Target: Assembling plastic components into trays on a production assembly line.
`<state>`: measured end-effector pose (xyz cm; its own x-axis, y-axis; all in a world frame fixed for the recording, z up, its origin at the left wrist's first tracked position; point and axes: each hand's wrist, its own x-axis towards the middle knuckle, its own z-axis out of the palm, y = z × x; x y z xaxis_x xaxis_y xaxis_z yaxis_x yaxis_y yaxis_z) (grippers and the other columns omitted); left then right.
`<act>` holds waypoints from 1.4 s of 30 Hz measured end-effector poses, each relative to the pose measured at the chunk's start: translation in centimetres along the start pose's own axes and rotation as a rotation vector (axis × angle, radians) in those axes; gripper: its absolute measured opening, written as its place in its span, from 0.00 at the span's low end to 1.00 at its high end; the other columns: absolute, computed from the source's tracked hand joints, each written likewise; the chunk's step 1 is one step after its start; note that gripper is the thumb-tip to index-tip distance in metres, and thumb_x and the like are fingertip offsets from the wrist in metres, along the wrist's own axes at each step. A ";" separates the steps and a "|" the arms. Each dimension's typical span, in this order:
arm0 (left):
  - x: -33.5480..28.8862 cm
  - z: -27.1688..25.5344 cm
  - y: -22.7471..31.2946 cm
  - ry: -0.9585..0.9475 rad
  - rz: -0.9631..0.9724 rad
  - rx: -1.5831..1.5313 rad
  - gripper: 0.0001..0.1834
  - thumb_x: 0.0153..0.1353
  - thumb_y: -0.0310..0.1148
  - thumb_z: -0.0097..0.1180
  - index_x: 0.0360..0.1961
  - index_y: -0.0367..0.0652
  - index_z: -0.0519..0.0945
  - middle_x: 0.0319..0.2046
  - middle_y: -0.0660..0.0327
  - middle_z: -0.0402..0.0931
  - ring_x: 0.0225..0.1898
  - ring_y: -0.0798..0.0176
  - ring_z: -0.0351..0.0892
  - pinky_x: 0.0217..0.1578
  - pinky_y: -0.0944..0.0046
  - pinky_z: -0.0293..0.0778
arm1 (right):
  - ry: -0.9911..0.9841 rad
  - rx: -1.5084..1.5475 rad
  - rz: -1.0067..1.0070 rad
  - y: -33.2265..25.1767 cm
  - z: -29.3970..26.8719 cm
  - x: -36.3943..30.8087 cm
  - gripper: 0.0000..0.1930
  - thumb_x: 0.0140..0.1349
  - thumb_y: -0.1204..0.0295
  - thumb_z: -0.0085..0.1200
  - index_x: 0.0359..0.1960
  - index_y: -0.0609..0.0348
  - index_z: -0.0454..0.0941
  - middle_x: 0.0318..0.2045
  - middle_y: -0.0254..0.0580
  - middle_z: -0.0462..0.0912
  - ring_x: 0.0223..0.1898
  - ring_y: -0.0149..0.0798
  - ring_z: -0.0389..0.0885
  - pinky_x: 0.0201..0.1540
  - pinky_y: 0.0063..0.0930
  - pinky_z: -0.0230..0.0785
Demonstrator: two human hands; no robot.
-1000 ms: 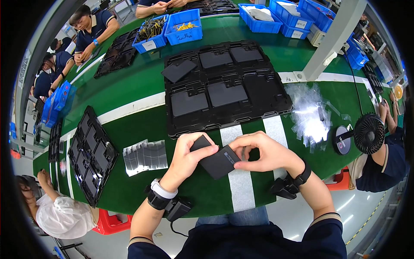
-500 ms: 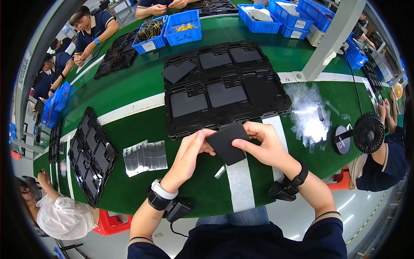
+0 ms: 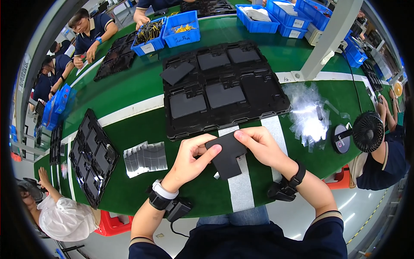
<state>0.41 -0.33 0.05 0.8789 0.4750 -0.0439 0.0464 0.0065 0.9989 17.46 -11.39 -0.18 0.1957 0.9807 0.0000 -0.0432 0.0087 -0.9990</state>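
Observation:
Between my two hands is a thin, flat black plate with a notched, L-like outline [image 3: 226, 157], held above the green table. My left hand [image 3: 193, 159] pinches its left edge, thumb on top. My right hand [image 3: 260, 144] grips its upper right corner between thumb and fingers. Just beyond lies a black moulded tray [image 3: 265, 97] with similar dark plates [image 3: 225, 94] in several pockets; its near right pocket holds no plate. Another plate [image 3: 177, 73] rests askew on the tray's far left part. A small pale piece [image 3: 216, 175] lies partly hidden beneath the held plate.
Left of my hands lie overlapping shiny film strips [image 3: 145, 159] and a second black tray [image 3: 92, 157]. On the right are a heap of clear film pieces [image 3: 310, 116], a small black fan [image 3: 368, 131] and a metal post [image 3: 330, 41]. Blue bins [image 3: 182, 34] stand beyond.
The black plate has been turned in my hands, so its notch now shows at the lower right. My left thumb has come onto it, and my right hand has shifted to its top corner.

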 end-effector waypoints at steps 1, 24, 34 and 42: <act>-0.1 0.0 -0.1 0.002 0.003 0.005 0.08 0.60 0.28 0.51 0.38 0.34 0.75 0.28 0.65 0.76 0.27 0.77 0.73 0.26 0.76 0.69 | -0.002 0.002 -0.006 0.1 0.0 0.1 0.15 0.64 0.65 0.46 0.28 0.65 0.77 0.20 0.28 0.74 0.23 0.18 0.67 0.23 0.16 0.60; -2.6 -3.9 4.0 0.104 0.182 0.475 0.08 0.56 0.25 0.53 0.37 0.35 0.77 0.30 0.55 0.79 0.31 0.66 0.81 0.33 0.70 0.75 | 0.534 -0.477 0.012 -1.8 -10.5 3.4 0.12 0.54 0.74 0.56 0.39 0.62 0.71 0.16 0.32 0.75 0.19 0.21 0.73 0.22 0.18 0.67; -9.9 -10.2 12.5 0.163 0.177 1.298 0.05 0.50 0.26 0.55 0.28 0.37 0.78 0.26 0.54 0.77 0.27 0.53 0.77 0.29 0.62 0.73 | 0.466 -1.149 -0.181 -1.1 -7.9 3.4 0.18 0.51 0.66 0.56 0.43 0.59 0.72 0.46 0.52 0.73 0.52 0.52 0.67 0.51 0.38 0.64; -10.0 -14.5 19.9 0.229 0.269 1.731 0.02 0.48 0.27 0.53 0.24 0.40 0.74 0.20 0.54 0.73 0.24 0.50 0.74 0.27 0.55 0.69 | 0.363 -1.203 -0.210 1.0 -8.2 2.8 0.22 0.53 0.62 0.54 0.49 0.58 0.71 0.53 0.57 0.67 0.57 0.54 0.62 0.56 0.43 0.59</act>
<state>-14.37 7.84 20.65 0.8753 0.4094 0.2576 0.4614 -0.8665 -0.1906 25.98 -10.27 -1.50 0.3548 0.8706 0.3408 0.8958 -0.2122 -0.3905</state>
